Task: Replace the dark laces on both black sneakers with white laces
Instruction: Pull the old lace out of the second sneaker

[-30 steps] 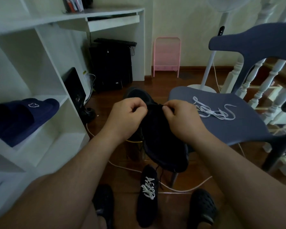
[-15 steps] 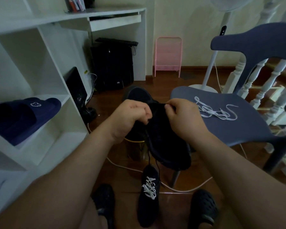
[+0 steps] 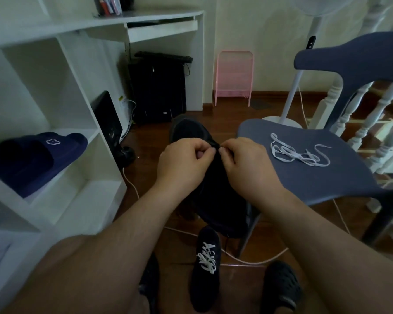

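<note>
Black mesh sneaker: soft, light, yielding; left hand and right hand pinching dark lace at eyelets; white lace limp, waiting on chair.

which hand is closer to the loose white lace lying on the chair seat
Right. The right hand is at the held sneaker, just left of the white lace; the left hand is farther left, beyond it.

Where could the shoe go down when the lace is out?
The chair seat is bare on its near half, in front of the loose white lace. The wood floor between the pink rack and the chair is bare too. By the feet it is crowded: the relaced sneaker, clogs and a cord.
</note>
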The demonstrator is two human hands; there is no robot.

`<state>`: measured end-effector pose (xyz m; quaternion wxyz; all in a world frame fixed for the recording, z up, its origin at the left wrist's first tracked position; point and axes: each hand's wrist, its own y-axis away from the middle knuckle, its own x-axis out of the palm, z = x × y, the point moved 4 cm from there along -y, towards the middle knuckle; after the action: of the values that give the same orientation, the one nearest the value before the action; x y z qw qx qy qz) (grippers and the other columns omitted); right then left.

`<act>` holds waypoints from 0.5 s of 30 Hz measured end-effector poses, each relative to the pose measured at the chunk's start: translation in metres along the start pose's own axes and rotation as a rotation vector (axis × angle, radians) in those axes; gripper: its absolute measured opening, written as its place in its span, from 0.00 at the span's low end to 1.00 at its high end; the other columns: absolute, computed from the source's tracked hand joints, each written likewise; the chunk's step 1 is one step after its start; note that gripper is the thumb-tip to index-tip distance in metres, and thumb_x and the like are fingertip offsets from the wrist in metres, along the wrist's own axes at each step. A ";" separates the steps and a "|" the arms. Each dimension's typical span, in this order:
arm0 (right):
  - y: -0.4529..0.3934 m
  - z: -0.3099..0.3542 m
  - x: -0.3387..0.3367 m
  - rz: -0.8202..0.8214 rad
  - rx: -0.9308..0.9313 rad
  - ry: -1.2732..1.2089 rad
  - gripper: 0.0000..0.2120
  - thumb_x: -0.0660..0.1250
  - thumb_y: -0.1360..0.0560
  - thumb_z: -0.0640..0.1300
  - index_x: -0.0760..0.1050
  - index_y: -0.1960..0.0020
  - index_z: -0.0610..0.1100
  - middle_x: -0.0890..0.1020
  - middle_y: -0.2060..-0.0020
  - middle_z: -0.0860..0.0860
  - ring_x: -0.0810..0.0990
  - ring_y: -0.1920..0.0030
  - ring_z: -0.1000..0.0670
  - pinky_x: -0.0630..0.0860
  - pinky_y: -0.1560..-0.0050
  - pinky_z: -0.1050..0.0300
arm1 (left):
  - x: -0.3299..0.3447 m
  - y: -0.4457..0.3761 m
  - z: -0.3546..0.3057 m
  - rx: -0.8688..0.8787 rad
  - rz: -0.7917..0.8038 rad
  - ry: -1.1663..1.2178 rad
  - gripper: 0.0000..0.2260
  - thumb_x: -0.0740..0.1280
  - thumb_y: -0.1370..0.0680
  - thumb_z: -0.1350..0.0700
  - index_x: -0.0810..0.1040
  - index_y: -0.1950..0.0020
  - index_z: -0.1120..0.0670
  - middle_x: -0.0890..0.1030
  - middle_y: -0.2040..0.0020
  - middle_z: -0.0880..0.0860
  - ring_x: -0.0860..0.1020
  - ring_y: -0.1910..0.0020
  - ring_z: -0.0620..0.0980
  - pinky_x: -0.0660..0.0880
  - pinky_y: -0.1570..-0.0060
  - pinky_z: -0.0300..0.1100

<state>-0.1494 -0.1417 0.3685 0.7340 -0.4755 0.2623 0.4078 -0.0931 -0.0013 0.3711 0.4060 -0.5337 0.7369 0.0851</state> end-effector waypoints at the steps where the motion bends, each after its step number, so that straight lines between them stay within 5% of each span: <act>1: -0.001 -0.004 0.000 -0.008 0.021 0.001 0.11 0.62 0.17 0.46 0.81 0.51 0.44 0.81 0.57 0.48 0.78 0.55 0.47 0.69 0.55 0.52 | -0.001 -0.001 -0.001 0.023 0.027 0.037 0.08 0.69 0.18 0.48 0.84 0.56 0.44 0.80 0.66 0.43 0.78 0.65 0.40 0.71 0.66 0.37; 5: -0.008 -0.027 -0.009 -0.032 0.148 -0.042 0.14 0.61 0.17 0.44 0.78 0.58 0.41 0.79 0.63 0.47 0.77 0.59 0.44 0.67 0.59 0.50 | -0.007 0.000 -0.008 0.043 0.337 0.492 0.08 0.66 0.31 0.58 0.77 0.71 0.54 0.74 0.71 0.52 0.72 0.69 0.46 0.69 0.65 0.41; 7: -0.008 -0.030 -0.012 -0.030 0.145 -0.034 0.14 0.61 0.17 0.44 0.77 0.58 0.41 0.79 0.63 0.47 0.76 0.60 0.45 0.66 0.59 0.51 | -0.008 0.002 -0.007 -0.002 0.401 0.498 0.08 0.65 0.31 0.57 0.77 0.71 0.54 0.73 0.70 0.54 0.71 0.69 0.47 0.69 0.64 0.42; 11: -0.002 -0.020 -0.007 -0.002 0.095 -0.015 0.12 0.61 0.16 0.46 0.79 0.54 0.42 0.79 0.59 0.48 0.76 0.56 0.47 0.69 0.56 0.51 | -0.010 -0.001 0.009 -0.087 0.146 0.067 0.14 0.66 0.18 0.41 0.87 0.55 0.45 0.84 0.61 0.45 0.82 0.60 0.44 0.81 0.56 0.52; 15: 0.000 -0.009 -0.003 -0.006 0.023 -0.003 0.12 0.62 0.17 0.45 0.80 0.52 0.42 0.80 0.58 0.47 0.77 0.54 0.46 0.72 0.52 0.48 | -0.004 -0.001 0.002 -0.057 0.024 -0.001 0.12 0.67 0.19 0.37 0.87 0.47 0.40 0.84 0.57 0.41 0.81 0.54 0.39 0.83 0.52 0.50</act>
<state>-0.1514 -0.1514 0.3671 0.7409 -0.4672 0.2644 0.4035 -0.0911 0.0024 0.3725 0.3900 -0.5360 0.7404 0.1111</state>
